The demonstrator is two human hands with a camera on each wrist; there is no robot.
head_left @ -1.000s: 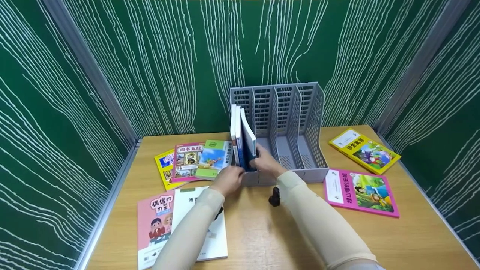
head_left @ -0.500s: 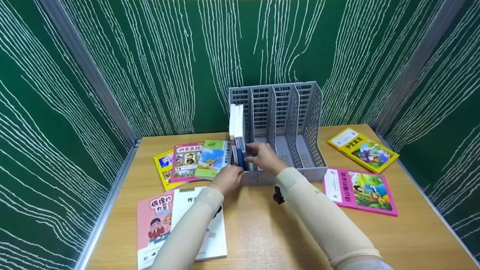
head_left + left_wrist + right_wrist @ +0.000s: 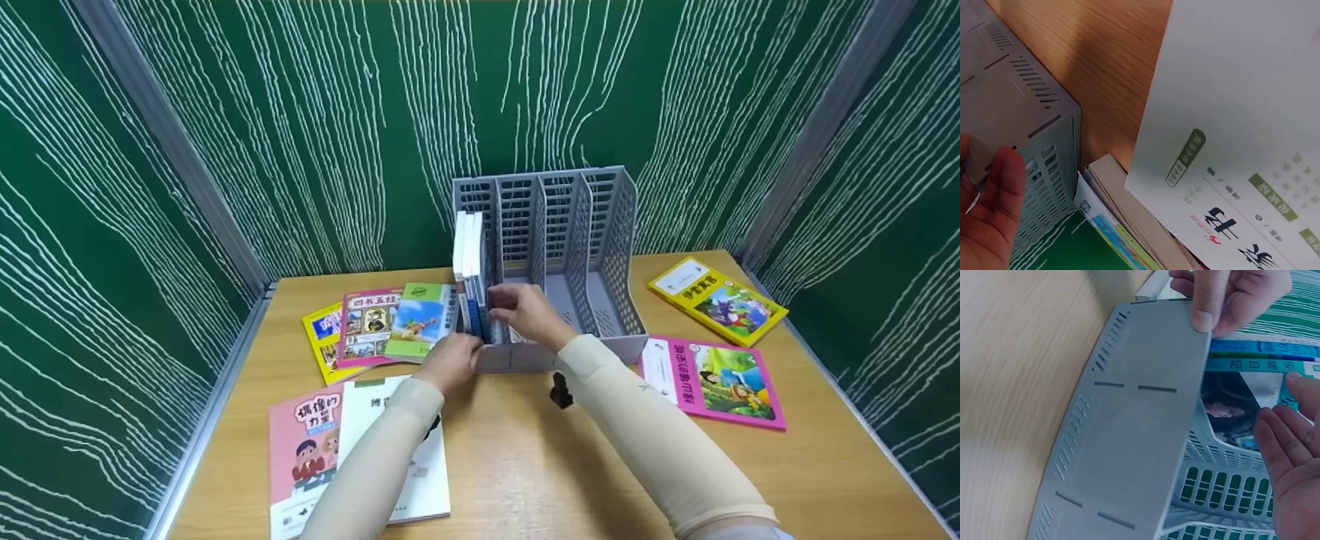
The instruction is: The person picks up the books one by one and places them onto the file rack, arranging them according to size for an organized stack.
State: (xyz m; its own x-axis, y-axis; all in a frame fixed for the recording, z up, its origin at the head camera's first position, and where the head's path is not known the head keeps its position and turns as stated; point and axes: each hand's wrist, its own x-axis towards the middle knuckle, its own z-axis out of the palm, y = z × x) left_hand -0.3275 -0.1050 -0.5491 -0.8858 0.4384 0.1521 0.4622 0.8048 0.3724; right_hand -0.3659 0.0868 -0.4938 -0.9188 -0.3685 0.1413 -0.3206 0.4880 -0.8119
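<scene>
A grey four-slot file rack [image 3: 517, 358] stands at the back of the table. Several books [image 3: 469, 247] stand upright in its leftmost slot, leaning toward the left wall. My left hand [image 3: 452, 360] grips the rack's front left corner, its thumb on the front panel's rim in the right wrist view. Inside the rack, my right hand [image 3: 529, 311] is just right of the books, fingers loosely extended. Its thumb is right at the teal spine [image 3: 1247, 364] of the outermost book, whose dark photo cover [image 3: 1230, 408] faces the fingers.
Left of the rack lie a green book [image 3: 418, 319], a pink comic book [image 3: 367, 322] and a yellow book [image 3: 319, 349], overlapping. A pink book [image 3: 304, 450] and a white book [image 3: 424, 480] lie in front. On the right lie another yellow book [image 3: 731, 300] and a magenta-edged book [image 3: 735, 386].
The rightmost upright book, tilted away before, now stands against the others. My right hand has shifted slightly left and its fingers have loosened from the book. My left hand keeps its place.
</scene>
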